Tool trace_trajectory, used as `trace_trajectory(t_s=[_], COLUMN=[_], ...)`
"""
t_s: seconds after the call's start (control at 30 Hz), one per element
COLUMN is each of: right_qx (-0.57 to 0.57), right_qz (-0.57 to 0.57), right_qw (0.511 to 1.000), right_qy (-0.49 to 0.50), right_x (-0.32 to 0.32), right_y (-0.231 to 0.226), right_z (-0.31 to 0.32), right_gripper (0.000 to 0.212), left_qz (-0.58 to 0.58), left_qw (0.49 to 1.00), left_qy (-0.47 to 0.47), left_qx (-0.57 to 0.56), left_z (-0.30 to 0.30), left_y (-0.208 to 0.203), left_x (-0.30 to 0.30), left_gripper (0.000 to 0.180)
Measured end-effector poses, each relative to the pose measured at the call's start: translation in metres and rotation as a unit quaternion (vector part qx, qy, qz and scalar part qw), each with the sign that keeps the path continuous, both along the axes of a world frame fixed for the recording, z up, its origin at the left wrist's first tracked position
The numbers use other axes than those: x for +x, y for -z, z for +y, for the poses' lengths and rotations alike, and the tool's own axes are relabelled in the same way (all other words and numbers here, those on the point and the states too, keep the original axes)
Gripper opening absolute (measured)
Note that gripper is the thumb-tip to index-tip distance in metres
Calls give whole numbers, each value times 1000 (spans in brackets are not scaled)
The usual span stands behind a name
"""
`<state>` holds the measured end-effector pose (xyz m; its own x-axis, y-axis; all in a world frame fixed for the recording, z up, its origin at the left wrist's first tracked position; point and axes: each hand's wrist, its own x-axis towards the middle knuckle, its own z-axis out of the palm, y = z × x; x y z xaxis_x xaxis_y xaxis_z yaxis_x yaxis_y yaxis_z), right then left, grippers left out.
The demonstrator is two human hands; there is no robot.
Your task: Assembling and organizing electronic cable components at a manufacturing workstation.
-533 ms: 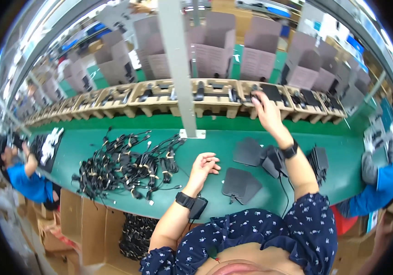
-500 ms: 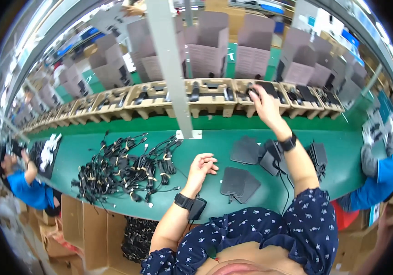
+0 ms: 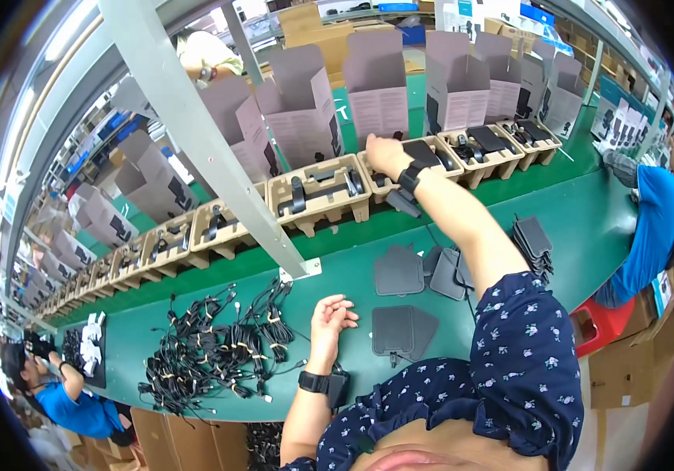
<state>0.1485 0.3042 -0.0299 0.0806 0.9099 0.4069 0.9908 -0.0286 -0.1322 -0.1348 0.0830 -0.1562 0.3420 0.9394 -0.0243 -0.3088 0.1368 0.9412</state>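
"Right hand [image 3: 386, 159] or left: which one reaches farther?"

"Right. It bends over a brown tray [image 3: 378, 189]; its fingertips are hidden, so I can't tell whether they pinch anything. The left hand [image 3: 332, 320] is loosely curled over the counter [image 3: 341, 268], with nothing visible in it."

"Why is everything spread like that?"

"Largest first: the counter is long, so tall open boxes [image 3: 377, 82] stand along the far side with trays lined up before them, probably leaving the near side for loose parts. A heap of black cables [image 3: 219, 345] sits left, bundles tied, likely against tangling. Flat black pads [image 3: 393, 328] lie right of the left hand, two overlapping, more behind. Beyond the right forearm is a fanned stack [image 3: 534, 240], perhaps kept within reach."

"And the edges?"

"The metal post [image 3: 195, 129] slants down left of the right hand, a hard edge for a wide swing. Next, the tray's raised rim asks for lifting over. Between cables and pads, a green strip gives the left hand room sideways."
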Motion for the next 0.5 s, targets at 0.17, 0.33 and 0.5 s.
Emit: trace_trajectory(t_s=[0.17,0.33,0.5], right_qx=[123,124,210], right_qz=[181,178,-155], right_qw=[975,976,965], right_qy=[31,1,0], right_x=[-22,-14,-10], right_y=[45,53,48], right_z=[16,2,-11], right_gripper=[26,24,15], left_qz=[10,6,18], left_qw=[1000,1000,1000], left_qy=[-9,6,4], left_qx=[0,5,-2], left_z=[-6,-10,-9], left_y=[-2,-2,1], left_x=[0,1,-1], left_gripper=[21,20,20])
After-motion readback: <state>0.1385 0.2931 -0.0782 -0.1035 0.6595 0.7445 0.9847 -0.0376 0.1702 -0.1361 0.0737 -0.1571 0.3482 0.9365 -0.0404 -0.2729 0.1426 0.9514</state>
